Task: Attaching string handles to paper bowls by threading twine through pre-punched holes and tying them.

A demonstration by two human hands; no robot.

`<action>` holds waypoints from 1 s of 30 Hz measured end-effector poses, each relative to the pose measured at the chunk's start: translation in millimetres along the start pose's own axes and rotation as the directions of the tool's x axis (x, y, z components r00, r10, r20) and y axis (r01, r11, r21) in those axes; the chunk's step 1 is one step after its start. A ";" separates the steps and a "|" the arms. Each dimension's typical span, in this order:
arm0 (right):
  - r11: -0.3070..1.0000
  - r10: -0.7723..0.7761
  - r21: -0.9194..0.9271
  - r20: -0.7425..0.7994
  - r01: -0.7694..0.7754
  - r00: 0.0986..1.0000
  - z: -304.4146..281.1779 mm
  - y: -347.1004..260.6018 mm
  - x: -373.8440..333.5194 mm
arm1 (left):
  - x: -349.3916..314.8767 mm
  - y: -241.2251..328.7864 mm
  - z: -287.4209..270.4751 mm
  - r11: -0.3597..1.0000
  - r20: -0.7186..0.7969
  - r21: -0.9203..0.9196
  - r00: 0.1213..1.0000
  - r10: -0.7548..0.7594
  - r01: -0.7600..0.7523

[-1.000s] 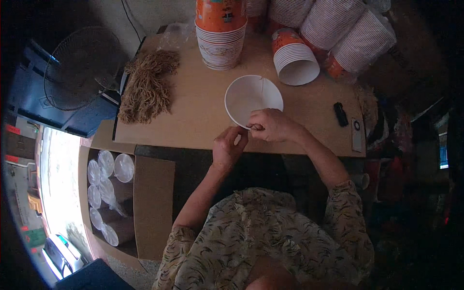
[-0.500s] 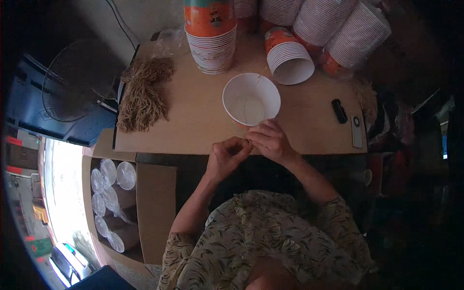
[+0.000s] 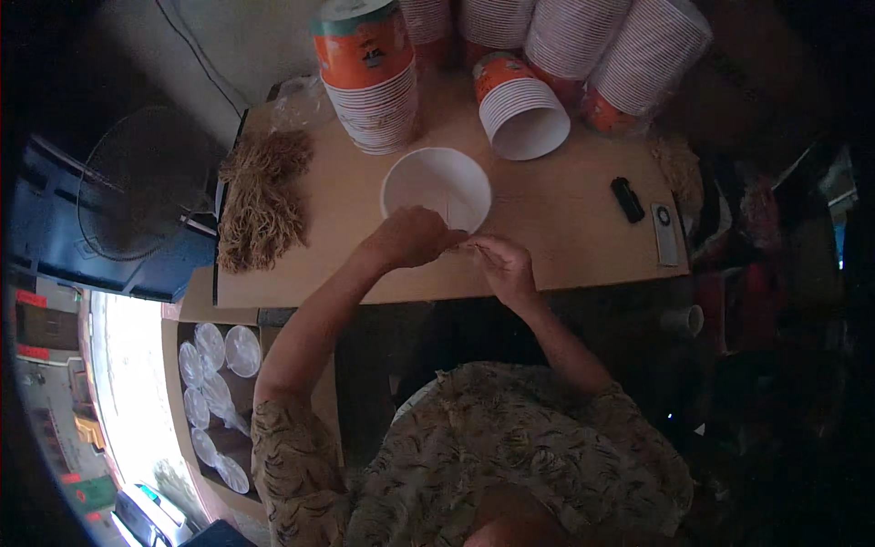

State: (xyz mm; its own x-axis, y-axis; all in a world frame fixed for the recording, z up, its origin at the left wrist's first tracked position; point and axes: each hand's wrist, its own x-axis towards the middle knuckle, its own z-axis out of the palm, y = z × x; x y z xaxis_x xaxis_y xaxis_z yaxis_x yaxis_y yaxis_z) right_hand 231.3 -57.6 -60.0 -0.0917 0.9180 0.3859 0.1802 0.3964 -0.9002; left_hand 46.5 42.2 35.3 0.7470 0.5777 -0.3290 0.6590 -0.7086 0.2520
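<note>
A white-lined paper bucket (image 3: 436,169) stands upright on the table, its mouth facing up. My left hand (image 3: 417,239) lies across the bucket's near rim, fingers closed. Just to its right, my right hand (image 3: 504,264) pinches at the near side of the rim, and the fingertips of both hands almost meet. A thin string (image 3: 447,208) shows faintly inside the bucket and runs toward my fingers; the part in the fingers is mostly hidden. At the table's left lies a loose bundle of brown strings (image 3: 264,205).
Behind the bucket stand a stack of orange and white paper buckets (image 3: 369,91) and a tipped-over stack (image 3: 521,109). Wrapped stacks (image 3: 583,46) line the back. A black stapler-like object (image 3: 627,199) and a small pale box (image 3: 668,232) lie right. An open carton (image 3: 239,401) holds wrapped white containers.
My left hand has moved up and forward over the bucket's near rim, the arm reaching further. My right hand stays close by, turned slightly. The whole view has shifted a little.
</note>
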 end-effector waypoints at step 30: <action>0.792 -0.409 -0.456 0.095 0.405 0.907 -29.3 -115.1 36.0 | -81.7 42.6 34.9 0.038 -0.335 -0.938 0.869 -0.364 -0.346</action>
State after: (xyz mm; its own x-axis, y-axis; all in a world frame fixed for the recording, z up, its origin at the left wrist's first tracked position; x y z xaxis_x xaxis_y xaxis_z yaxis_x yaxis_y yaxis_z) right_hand 235.9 -69.8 63.4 -0.2500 0.6696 0.6994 0.5522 0.6920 -0.4651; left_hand 10.5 -49.3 41.1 0.4384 0.8958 -0.0727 -0.1514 0.1533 0.9765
